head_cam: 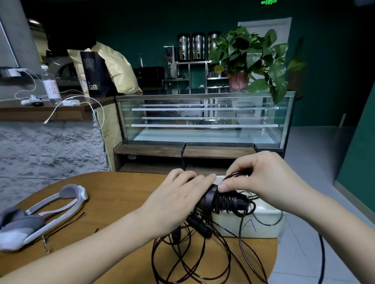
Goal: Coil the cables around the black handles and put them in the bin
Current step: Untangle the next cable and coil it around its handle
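My left hand [180, 197] wraps the upper end of the black handle [210, 199]; its grip is closed round that handle, fingers curled over the top. The handle is held above the round wooden counter [116, 194], tilted, its lower end pointing right over the white bin [262, 226].

My right hand [264, 178] pinches a loop of the thin black cable [199, 267] between thumb and fingers, just above the handle; that grip is narrow and holds the cable. Several turns of cable already sit side by side on the lower half of the handle. The rest lies in loose loops on the counter in front of me, with a few strands running over the bin's near wall and one hanging past the counter edge on the right.

The bin stands at the counter's far right edge; its front wall bears a blue letter "A". Further black handles [197, 224] lie among the loose loops, just left of the bin.

A grey-and-white headset [35, 217] rests on the left part of the counter, well apart from the cable.
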The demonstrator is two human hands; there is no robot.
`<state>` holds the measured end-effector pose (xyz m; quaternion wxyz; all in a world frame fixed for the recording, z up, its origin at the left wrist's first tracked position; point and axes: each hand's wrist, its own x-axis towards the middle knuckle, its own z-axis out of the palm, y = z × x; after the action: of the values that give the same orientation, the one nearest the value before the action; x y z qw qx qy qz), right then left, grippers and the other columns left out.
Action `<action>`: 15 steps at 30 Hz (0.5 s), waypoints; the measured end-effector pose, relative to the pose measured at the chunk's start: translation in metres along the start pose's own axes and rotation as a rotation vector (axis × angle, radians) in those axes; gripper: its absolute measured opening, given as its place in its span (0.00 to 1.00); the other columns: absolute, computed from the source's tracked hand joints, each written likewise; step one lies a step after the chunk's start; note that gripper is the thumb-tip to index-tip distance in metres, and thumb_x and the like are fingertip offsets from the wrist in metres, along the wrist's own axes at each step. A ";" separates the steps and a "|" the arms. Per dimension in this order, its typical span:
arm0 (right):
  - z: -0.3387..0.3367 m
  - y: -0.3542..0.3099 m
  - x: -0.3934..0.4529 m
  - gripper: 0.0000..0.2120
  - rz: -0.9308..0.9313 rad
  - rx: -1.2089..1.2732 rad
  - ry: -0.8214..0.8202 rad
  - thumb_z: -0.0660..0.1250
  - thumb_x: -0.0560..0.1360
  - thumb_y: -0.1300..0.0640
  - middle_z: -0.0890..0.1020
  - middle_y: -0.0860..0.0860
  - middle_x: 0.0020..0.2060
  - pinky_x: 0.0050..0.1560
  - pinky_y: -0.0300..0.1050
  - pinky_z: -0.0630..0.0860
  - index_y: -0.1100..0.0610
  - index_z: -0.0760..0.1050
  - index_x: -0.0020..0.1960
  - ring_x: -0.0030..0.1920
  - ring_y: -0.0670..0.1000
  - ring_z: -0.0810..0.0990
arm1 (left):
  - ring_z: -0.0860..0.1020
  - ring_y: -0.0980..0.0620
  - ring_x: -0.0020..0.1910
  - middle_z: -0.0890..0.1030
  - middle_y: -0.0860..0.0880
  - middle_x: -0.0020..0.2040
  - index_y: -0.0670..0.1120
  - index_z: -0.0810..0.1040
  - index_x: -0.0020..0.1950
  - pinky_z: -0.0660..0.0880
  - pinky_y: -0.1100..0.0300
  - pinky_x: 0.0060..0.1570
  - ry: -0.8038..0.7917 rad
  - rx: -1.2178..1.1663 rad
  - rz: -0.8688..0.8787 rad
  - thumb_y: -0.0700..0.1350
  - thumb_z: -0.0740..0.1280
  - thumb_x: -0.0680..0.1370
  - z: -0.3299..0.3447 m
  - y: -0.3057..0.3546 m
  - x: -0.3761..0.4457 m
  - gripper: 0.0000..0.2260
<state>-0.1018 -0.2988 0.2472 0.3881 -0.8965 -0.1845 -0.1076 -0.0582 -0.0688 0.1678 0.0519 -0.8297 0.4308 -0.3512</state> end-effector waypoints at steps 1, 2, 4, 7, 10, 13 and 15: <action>0.000 0.003 0.002 0.09 -0.004 0.027 -0.025 0.79 0.63 0.43 0.85 0.45 0.34 0.47 0.51 0.79 0.46 0.84 0.37 0.39 0.47 0.82 | 0.72 0.45 0.58 0.71 0.48 0.64 0.40 0.66 0.74 0.67 0.53 0.61 0.049 -0.069 0.002 0.35 0.67 0.72 -0.001 0.000 0.001 0.30; -0.001 0.005 0.004 0.08 -0.011 0.067 -0.055 0.79 0.64 0.44 0.86 0.45 0.36 0.50 0.53 0.79 0.46 0.85 0.38 0.41 0.49 0.83 | 0.71 0.46 0.58 0.69 0.49 0.64 0.40 0.68 0.72 0.67 0.54 0.62 0.095 -0.138 0.006 0.34 0.66 0.74 -0.003 0.000 0.002 0.26; -0.001 0.011 0.006 0.06 -0.046 0.165 -0.102 0.77 0.66 0.47 0.87 0.46 0.39 0.53 0.50 0.80 0.47 0.86 0.41 0.44 0.50 0.85 | 0.71 0.46 0.58 0.68 0.51 0.63 0.42 0.68 0.70 0.67 0.55 0.64 0.152 -0.235 0.018 0.33 0.69 0.75 -0.009 0.000 0.004 0.24; -0.002 0.018 0.009 0.06 -0.079 0.295 -0.143 0.74 0.72 0.56 0.86 0.45 0.35 0.43 0.33 0.76 0.56 0.87 0.46 0.37 0.41 0.83 | 0.74 0.43 0.58 0.72 0.49 0.65 0.44 0.65 0.72 0.70 0.50 0.63 0.193 -0.245 0.079 0.33 0.62 0.81 -0.012 -0.002 0.004 0.20; 0.001 0.026 0.010 0.08 -0.058 0.372 -0.184 0.71 0.73 0.56 0.85 0.46 0.32 0.35 0.29 0.73 0.59 0.86 0.46 0.30 0.39 0.79 | 0.77 0.38 0.56 0.80 0.39 0.62 0.47 0.63 0.75 0.72 0.45 0.59 0.239 -0.175 0.154 0.34 0.59 0.84 -0.011 -0.001 0.003 0.20; 0.008 0.038 0.010 0.08 -0.040 0.456 -0.113 0.70 0.72 0.53 0.87 0.53 0.39 0.45 0.38 0.79 0.56 0.86 0.43 0.41 0.47 0.84 | 0.79 0.36 0.56 0.81 0.36 0.60 0.46 0.66 0.74 0.73 0.43 0.57 0.298 -0.196 0.110 0.31 0.63 0.82 -0.017 0.003 0.006 0.22; 0.014 0.040 0.005 0.06 -0.066 0.476 -0.057 0.71 0.75 0.60 0.86 0.53 0.37 0.43 0.38 0.79 0.59 0.85 0.41 0.39 0.46 0.83 | 0.79 0.36 0.58 0.81 0.36 0.61 0.44 0.68 0.73 0.73 0.43 0.57 0.333 -0.207 0.069 0.30 0.65 0.80 -0.021 0.005 0.009 0.23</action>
<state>-0.0801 -0.3129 0.2134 0.5795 -0.7759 -0.2448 -0.0483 -0.0714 -0.0739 0.1859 -0.0936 -0.7457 0.4956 -0.4353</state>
